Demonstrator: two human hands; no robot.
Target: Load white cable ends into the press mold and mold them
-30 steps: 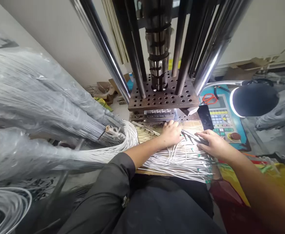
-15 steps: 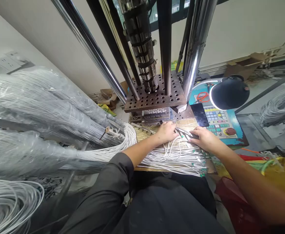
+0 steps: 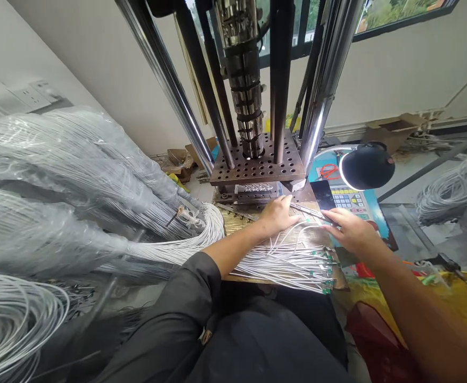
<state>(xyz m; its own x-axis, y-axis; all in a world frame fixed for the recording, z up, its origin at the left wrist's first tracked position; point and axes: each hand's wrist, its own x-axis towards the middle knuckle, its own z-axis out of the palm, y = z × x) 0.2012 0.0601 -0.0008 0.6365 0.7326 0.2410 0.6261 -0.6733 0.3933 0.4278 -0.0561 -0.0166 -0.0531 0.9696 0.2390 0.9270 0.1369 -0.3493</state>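
Observation:
A narrow metal strip (image 3: 307, 210) spans the gap between my hands, just in front of the press. My left hand (image 3: 275, 217) is closed about its left end, thumb toward me. At the other end, my right hand (image 3: 351, 230) grips the strip between thumb and fingers. A few white cables (image 3: 295, 231) loop up to the strip, with a bit of green at an end. Below lie many more white cables (image 3: 273, 263), their green-tipped ends (image 3: 327, 276) gathered at the right. Another slotted metal strip (image 3: 237, 213) rests left of my left hand.
The press's perforated plate (image 3: 261, 173) hangs over a metal mould (image 3: 257, 190). To the right are a lamp (image 3: 369, 166), a phone (image 3: 323, 196) and a control panel (image 3: 347, 199). Plastic-wrapped cable bundles (image 3: 57, 159) fill the left side.
The view has shifted slightly. My hands have moved a little farther apart, the right one going rightward, and more of the metal strip shows between them.

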